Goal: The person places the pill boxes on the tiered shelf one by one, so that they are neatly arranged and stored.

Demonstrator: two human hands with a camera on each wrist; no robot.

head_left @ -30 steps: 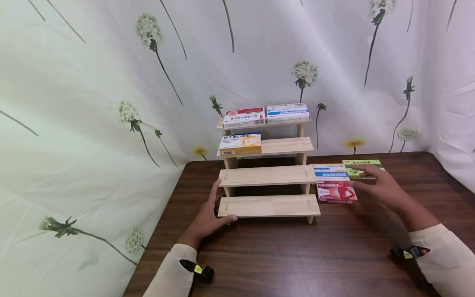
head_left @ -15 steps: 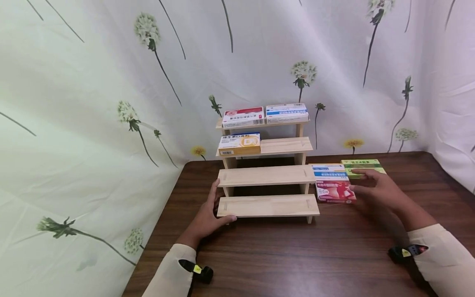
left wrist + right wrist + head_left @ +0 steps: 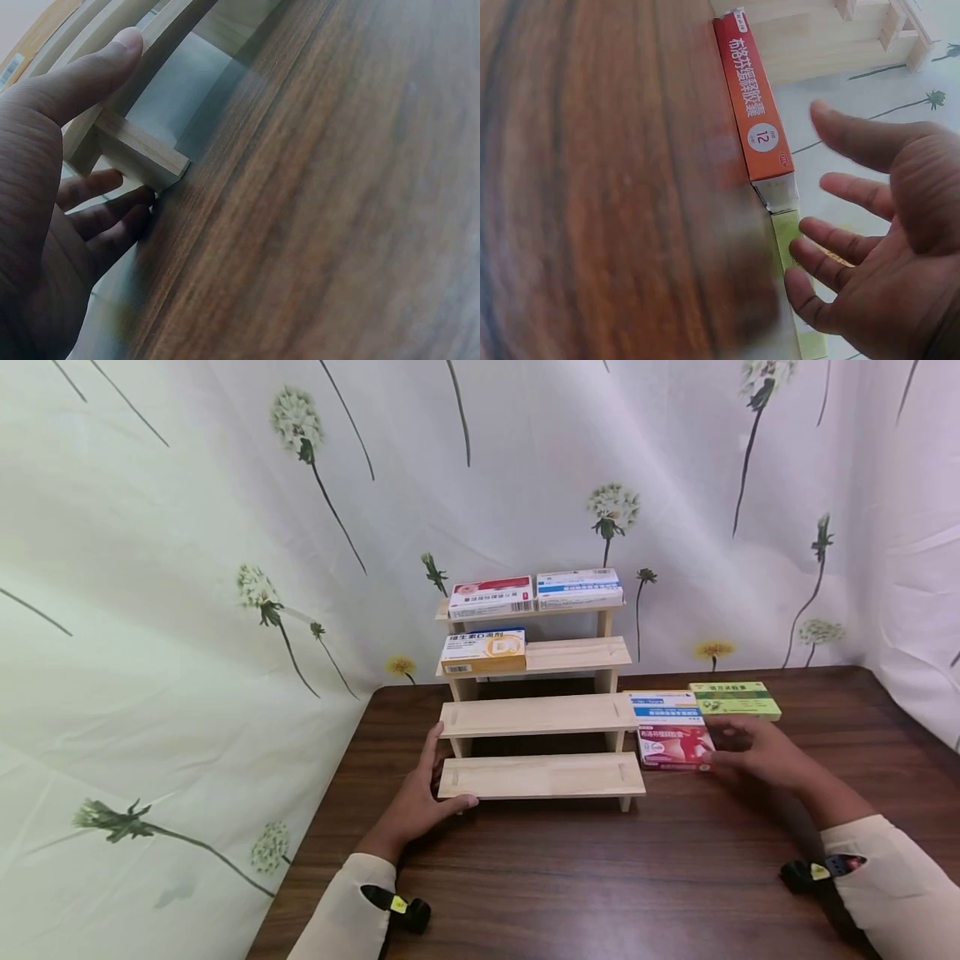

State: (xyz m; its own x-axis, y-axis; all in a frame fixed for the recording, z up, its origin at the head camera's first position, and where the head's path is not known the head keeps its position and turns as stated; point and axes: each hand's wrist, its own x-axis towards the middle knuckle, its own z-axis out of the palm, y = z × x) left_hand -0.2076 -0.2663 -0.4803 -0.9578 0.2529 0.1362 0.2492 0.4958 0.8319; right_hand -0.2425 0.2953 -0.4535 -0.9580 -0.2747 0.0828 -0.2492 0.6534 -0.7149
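Observation:
A pale wooden stepped rack stands on the dark table. My left hand holds its left end, with the thumb over the lowest step and the fingers along the side; in the left wrist view the fingers bend beside the end panel. My right hand hovers at the right edge of a red medicine box, fingers spread and loosely bent. In the right wrist view a gap shows between thumb and fingers, with nothing held. A blue-and-white medicine box lies behind the red one, and a green medicine box lies beyond the hand.
On the top step sit a red-and-white box and a blue-and-white box. A yellow-and-white vitamin D box is on the step below, at its left. A flower-printed curtain hangs behind the table.
My right hand has drawn slightly nearer to me, off the green box and down beside the red one. My left hand stays on the rack.

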